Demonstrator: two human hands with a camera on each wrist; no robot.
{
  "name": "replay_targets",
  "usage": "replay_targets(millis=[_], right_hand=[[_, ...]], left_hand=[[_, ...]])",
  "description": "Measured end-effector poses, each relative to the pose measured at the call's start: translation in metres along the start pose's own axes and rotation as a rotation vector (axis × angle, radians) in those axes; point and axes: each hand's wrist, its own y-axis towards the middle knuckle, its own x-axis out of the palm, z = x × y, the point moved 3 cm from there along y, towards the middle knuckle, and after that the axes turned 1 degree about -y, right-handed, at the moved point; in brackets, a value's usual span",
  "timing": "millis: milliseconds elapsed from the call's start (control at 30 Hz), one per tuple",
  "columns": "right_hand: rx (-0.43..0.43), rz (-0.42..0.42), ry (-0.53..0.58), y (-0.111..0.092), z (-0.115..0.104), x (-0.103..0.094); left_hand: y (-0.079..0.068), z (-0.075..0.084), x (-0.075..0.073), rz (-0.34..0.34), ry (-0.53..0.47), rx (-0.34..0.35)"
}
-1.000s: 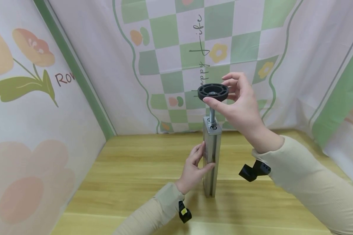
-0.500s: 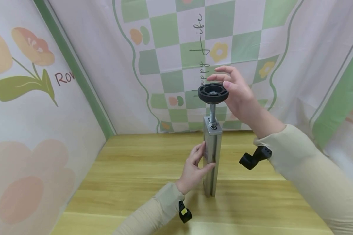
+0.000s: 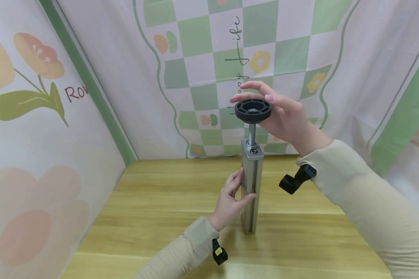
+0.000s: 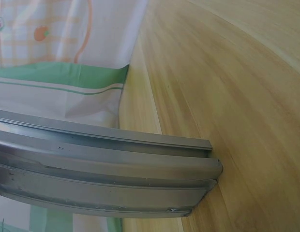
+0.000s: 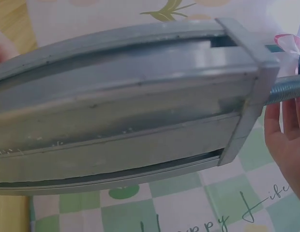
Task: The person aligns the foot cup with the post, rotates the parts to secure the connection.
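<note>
An aluminium profile [image 3: 252,186] stands upright on the wooden table, its end plate [image 3: 254,152] at the top. From that plate rises a threaded rod [image 3: 252,133], topped by a round black levelling foot [image 3: 253,111] with a ribbed face. My left hand [image 3: 228,203] grips the profile around mid-height, thumb on the near side. My right hand [image 3: 283,114] is at the far right side of the foot, fingers stretched out behind it and thumb near its rim; contact is hard to tell. The right wrist view shows fingers [image 5: 285,130] beside the rod.
The wooden table [image 3: 167,193] spreads around the profile's base, which shows in the left wrist view. Printed cloth walls [image 3: 195,69] stand behind and on both sides. A small black camera mount [image 3: 219,252] hangs at the left wrist, another [image 3: 296,180] at the right.
My right hand has let go of the levelling foot, swung back to its right, and moved left again behind the rim. The left hand and profile have stayed in place.
</note>
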Motion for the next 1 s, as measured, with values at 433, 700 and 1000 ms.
replay_targets(millis=[433, 700, 1000], right_hand=[[-0.011, -0.047, 0.098, -0.003, 0.004, -0.002], [-0.023, -0.04, 0.073, -0.008, 0.003, -0.006], [-0.048, -0.034, 0.032, -0.013, 0.003, -0.01]], left_hand=[[-0.001, -0.001, 0.001, 0.004, 0.008, -0.015], [0.001, -0.002, 0.001, 0.01, 0.01, -0.018], [0.003, 0.0, 0.002, 0.002, 0.007, -0.028]])
